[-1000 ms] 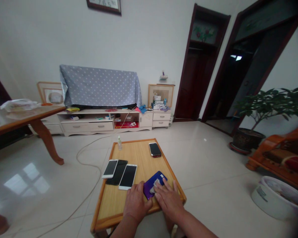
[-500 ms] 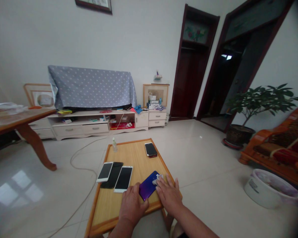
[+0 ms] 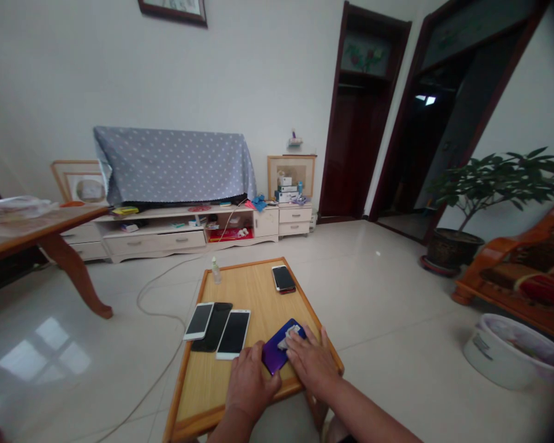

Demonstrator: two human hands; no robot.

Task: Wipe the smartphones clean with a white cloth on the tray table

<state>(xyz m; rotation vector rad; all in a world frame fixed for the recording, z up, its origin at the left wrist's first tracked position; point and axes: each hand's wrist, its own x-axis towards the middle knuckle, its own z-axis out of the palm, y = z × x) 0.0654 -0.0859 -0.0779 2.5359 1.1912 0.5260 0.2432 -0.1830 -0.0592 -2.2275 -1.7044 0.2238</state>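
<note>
A blue-purple phone [image 3: 274, 359] lies back side up, tilted at an angle, near the front of the small wooden table [image 3: 244, 271]. My left hand [image 3: 249, 380] grips its left and lower edge between thumb and fingers. Pressed against the phone's back is a small crumpled whitish cloth or tissue [image 3: 288, 336], held under the fingers of my right hand [image 3: 313, 362]. Left of my hands lie a white phone [image 3: 234, 334], a black phone [image 3: 215, 331] and another white phone [image 3: 199, 321], which overlaps the black one. Farther back sits a dark-screened phone [image 3: 283, 279] on top of a reddish one.
A small clear spray bottle [image 3: 216, 272] stands at the table's far left corner. A cable [image 3: 161, 314] runs over the floor at left. To the right are a white bucket [image 3: 498, 357], a potted plant [image 3: 452, 246] and a wooden sofa [image 3: 484, 271].
My right hand has moved slightly left with the cloth, now farther onto the middle of the phone's back. My left hand keeps its hold. The whole view has shifted a little.
</note>
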